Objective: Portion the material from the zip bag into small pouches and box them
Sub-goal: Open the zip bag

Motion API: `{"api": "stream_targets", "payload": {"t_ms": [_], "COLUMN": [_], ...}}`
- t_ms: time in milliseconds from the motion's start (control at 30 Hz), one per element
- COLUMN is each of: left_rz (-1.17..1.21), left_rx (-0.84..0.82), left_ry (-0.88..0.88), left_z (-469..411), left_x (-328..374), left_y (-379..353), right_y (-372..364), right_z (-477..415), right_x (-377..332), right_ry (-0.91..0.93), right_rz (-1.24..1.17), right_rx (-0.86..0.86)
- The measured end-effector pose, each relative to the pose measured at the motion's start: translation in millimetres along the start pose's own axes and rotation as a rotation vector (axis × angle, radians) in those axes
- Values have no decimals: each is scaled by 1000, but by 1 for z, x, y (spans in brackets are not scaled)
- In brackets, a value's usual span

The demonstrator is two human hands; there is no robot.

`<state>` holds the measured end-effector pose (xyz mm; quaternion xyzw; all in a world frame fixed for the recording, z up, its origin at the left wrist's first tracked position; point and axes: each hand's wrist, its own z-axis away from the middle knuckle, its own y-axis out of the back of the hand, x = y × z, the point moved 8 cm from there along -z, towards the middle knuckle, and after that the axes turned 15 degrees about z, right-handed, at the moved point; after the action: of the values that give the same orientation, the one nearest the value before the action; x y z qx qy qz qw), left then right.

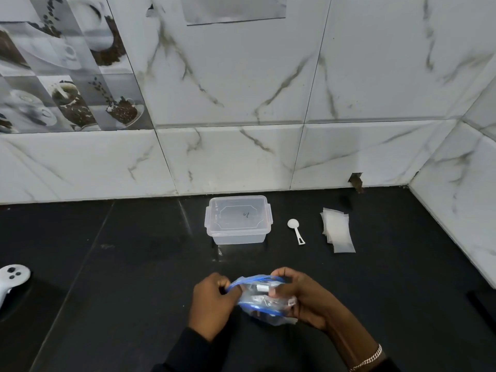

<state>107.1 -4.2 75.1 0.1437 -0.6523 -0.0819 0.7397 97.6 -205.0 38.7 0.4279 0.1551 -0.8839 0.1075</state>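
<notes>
As seen from the head camera, the zip bag [264,302] is held between both hands over the black counter [134,264], nearer the viewer than the lidded clear box [237,237]. The left hand [212,304] pinches the left end of the bag's blue zip strip; the right hand [303,296] curls round its right end. Right of the box lie a white scoop [295,230] and, beyond it, stacked small pouches [338,230]. A white controller [12,277] rests at the far left.

You are at a kitchen counter [112,277]: its dark polished top runs back into a corner of white marble-look wall tiles [241,76], and the picture tiles [67,76] at upper left show coffee cups and beans.
</notes>
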Motion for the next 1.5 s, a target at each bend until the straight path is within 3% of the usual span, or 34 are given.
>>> {"api": "stream_targets", "payload": {"t_ms": [133, 233, 333, 400, 567, 667, 800, 900, 1133, 1500], "left_rz": [46, -57, -415, -573, -692, -685, -761, -746, -530, -525], "left_rx": [72, -184, -508, -564, -360, -264, -299, -357, -297, -247], "left_ry": [-106, -202, -390, -366, -98, -33, -77, -87, -67, -94], "left_z": [2, 7, 24, 25, 4, 2, 12, 17, 9, 13], "left_x": [17, 33, 40, 35, 24, 24, 33, 34, 30, 10], "left_y": [4, -9, -35, -44, -30, -27, -40, -45, -25, -33], "right_y": [14, 22, 25, 24, -3, -13, -3, -2, -12, -12], "right_z": [2, 3, 1, 1, 15, 13, 4, 5, 9, 3], "right_x": [-11, -16, -19, -26, -44, -36, -40, -37, -30, -12], "right_ry": [102, 115, 108, 152, 443, 410, 272, 212, 237, 152], "right_rz": [237, 310, 377, 511, 795, 1058, 1298, 1360, 1236, 1413], "right_rx": [205, 281, 289, 305, 158, 120, 492, 638, 429, 438]}}
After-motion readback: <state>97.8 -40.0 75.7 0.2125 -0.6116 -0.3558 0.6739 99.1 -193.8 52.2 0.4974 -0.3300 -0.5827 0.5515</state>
